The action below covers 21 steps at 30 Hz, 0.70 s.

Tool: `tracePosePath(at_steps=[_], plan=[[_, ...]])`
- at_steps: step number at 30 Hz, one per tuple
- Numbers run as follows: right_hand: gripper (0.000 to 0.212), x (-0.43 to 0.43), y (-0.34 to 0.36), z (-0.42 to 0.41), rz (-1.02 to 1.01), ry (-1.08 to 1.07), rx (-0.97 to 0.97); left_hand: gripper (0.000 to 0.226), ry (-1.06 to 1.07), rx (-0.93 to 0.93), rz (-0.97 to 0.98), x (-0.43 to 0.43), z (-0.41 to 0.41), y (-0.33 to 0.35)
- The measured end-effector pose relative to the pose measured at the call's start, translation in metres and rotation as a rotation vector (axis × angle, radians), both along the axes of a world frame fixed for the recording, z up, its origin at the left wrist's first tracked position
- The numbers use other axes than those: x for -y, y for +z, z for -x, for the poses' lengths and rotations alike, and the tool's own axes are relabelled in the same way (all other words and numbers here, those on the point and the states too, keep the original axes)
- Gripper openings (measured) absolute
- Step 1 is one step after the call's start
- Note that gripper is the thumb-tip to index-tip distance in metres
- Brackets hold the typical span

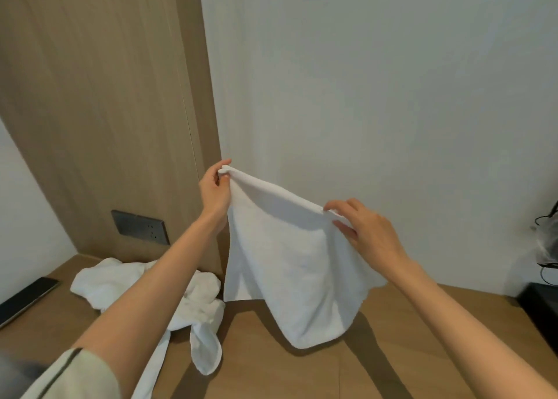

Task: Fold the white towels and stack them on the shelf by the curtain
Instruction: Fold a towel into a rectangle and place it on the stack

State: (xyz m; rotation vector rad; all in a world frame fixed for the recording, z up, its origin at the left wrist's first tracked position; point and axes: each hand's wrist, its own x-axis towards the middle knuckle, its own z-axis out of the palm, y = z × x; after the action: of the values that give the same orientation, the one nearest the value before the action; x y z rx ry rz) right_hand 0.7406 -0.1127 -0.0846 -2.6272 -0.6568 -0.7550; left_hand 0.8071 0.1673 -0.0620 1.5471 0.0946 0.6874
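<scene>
White towel hangs in the air over the middle of the tabletop, in front of the white wall, held up by its top edge. The left hand pinches the top-left corner, thumb & fingers tight on the hem. The right hand pinches the same edge a bit in from the other corner, so the far-right flap droops past it. Risk as I see it: w/ that corner loose, the halves prob. won't line up when the hands meet, and the fold comes out skewed. A light pinch on thick terry could also slip & drop the lot. Low tip hangs v. near the wood, can't tell if it touches, so it may drag or bunch going down. Crumpled towels sprawl toward the back-left of the tabletop, one tail trailing to the front edge, crowding the laying-down space. Dark flat slab at the left edge, black box w/ cables at the right edge, socket plate on the wood panel behind. Shelf & curtain: not in sight.
</scene>
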Motion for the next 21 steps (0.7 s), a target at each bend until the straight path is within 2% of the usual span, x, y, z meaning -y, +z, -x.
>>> tracePosePath(at_steps=[2, 4, 8, 11, 13, 17, 21], plan=[[0.02, 0.006, 0.0, 0.005, 0.04, 0.016, -0.027, 0.033, 0.009, -0.02, 0.033, 0.002, -0.002, -0.006], [0.016, 0.008, -0.005, 0.015, 0.082, 0.028, 0.032, 0.032, 0.0, -0.04, 0.052, 0.005, -0.004, -0.008], [0.024, 0.008, -0.016, 0.029, 0.109, 0.057, 0.108, 0.031, -0.019, -0.069, 0.07, 0.009, -0.007, -0.007], [0.018, 0.01, -0.014, 0.03, 0.023, 0.048, -0.003, 0.032, -0.017, -0.082, 0.078, 0.01, -0.008, -0.006], [0.026, 0.013, -0.012, 0.028, 0.006, 0.05, -0.105, 0.032, -0.017, -0.079, 0.071, 0.011, -0.009, -0.005], [0.048, 0.014, -0.015, 0.03, 0.236, 0.025, -0.283, 0.032, -0.037, -0.052, 0.031, 0.012, -0.011, 0.0], [0.039, 0.013, -0.016, 0.031, 0.262, -0.067, -0.391, 0.032, -0.038, -0.046, -0.005, 0.006, -0.012, 0.003]])
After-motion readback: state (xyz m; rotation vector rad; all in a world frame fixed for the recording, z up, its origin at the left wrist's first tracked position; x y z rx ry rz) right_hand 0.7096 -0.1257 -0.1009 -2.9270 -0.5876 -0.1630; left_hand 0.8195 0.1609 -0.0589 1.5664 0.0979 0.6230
